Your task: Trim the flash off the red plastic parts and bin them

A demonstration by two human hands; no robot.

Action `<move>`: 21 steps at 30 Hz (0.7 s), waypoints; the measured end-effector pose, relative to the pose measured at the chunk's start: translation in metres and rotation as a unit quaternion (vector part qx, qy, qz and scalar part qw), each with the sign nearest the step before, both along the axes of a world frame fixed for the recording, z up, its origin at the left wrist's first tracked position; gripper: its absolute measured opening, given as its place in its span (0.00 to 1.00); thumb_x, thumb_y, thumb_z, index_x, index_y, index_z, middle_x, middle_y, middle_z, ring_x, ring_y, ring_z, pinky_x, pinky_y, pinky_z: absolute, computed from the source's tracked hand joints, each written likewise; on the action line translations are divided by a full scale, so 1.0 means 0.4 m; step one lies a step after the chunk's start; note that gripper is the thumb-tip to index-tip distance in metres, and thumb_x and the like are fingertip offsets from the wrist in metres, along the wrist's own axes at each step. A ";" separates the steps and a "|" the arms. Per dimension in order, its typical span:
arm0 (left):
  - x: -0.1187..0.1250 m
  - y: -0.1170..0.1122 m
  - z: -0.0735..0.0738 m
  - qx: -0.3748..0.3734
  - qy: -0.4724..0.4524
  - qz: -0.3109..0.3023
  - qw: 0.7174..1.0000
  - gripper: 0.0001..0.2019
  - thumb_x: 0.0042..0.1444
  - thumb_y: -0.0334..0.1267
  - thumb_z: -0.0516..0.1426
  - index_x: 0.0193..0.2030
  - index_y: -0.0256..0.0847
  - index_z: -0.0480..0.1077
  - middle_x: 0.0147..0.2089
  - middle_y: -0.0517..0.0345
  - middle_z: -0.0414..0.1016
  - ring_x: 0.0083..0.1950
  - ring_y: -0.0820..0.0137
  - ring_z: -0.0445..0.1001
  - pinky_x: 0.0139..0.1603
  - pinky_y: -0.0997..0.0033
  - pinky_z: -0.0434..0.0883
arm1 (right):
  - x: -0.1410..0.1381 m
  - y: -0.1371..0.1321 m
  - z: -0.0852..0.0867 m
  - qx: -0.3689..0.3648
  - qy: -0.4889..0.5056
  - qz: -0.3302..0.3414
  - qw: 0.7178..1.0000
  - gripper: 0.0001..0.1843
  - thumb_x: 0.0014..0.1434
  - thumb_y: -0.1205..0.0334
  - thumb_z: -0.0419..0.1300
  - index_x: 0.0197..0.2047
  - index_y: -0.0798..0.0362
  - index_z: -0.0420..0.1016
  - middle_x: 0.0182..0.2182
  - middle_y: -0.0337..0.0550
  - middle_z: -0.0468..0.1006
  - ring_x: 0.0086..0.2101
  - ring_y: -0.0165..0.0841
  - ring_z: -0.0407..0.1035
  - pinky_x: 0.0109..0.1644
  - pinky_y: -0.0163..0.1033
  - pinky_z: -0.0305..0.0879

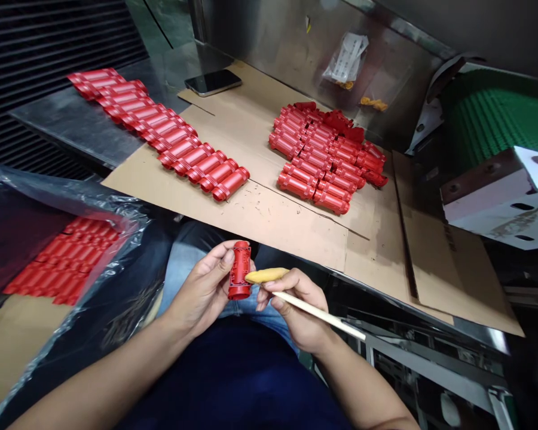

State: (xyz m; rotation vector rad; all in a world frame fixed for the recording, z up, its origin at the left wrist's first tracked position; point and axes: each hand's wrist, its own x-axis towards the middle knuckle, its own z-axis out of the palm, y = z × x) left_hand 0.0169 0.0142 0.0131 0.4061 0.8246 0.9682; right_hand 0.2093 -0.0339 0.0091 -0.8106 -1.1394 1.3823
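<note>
My left hand [208,286] is closed around a red plastic tube part [240,270] with ribbed ends, held upright above my lap. Its near side shows openings and dark edges. My right hand [302,307] grips a pale wooden stick [320,313], its thicker end sloping down to the right. A yellow finger cot [265,275] covers a finger of that hand, and its tip touches or nearly touches the side of the red tube part. The stick lies below this finger, apart from the part.
Red parts lie in a slanting row [174,134] and in a stacked group [316,155] on cardboard [287,224]. A phone [213,82] rests behind. More red parts fill a plastic-lined box [72,257] at left. A white box [502,197] stands right; small bags [347,57] hang behind.
</note>
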 end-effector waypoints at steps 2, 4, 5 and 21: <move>0.000 0.000 0.002 0.007 0.011 0.009 1.000 0.19 0.65 0.45 0.70 0.57 0.39 0.77 0.42 0.50 0.84 0.37 0.66 0.82 0.38 0.70 0.81 | 0.009 0.007 0.005 0.037 -0.041 -0.010 0.998 0.08 0.73 0.56 0.69 0.51 0.49 0.82 0.41 0.48 0.88 0.37 0.37 0.84 0.44 0.46 0.86; 0.000 0.001 0.006 0.013 0.025 0.021 0.999 0.19 0.64 0.46 0.72 0.56 0.39 0.77 0.42 0.51 0.84 0.37 0.66 0.82 0.40 0.69 0.81 | 0.021 0.011 0.012 0.115 -0.122 -0.035 0.985 0.07 0.72 0.60 0.70 0.52 0.48 0.84 0.44 0.51 0.88 0.41 0.39 0.84 0.46 0.46 0.86; 0.000 0.001 0.008 0.016 0.033 0.026 0.999 0.20 0.64 0.46 0.72 0.56 0.39 0.76 0.41 0.51 0.85 0.36 0.67 0.82 0.40 0.69 0.81 | 0.026 0.011 0.016 0.155 -0.159 -0.043 0.974 0.09 0.71 0.62 0.70 0.53 0.48 0.85 0.47 0.52 0.88 0.44 0.39 0.84 0.48 0.46 0.86; 0.003 0.001 0.015 0.035 0.077 0.050 0.995 0.23 0.61 0.48 0.73 0.56 0.40 0.75 0.40 0.51 0.85 0.33 0.69 0.81 0.34 0.74 0.77 | 0.035 -0.005 0.013 0.236 -0.264 -0.010 0.935 0.24 0.70 0.71 0.70 0.65 0.45 0.82 0.56 0.51 0.84 0.47 0.41 0.85 0.52 0.45 0.89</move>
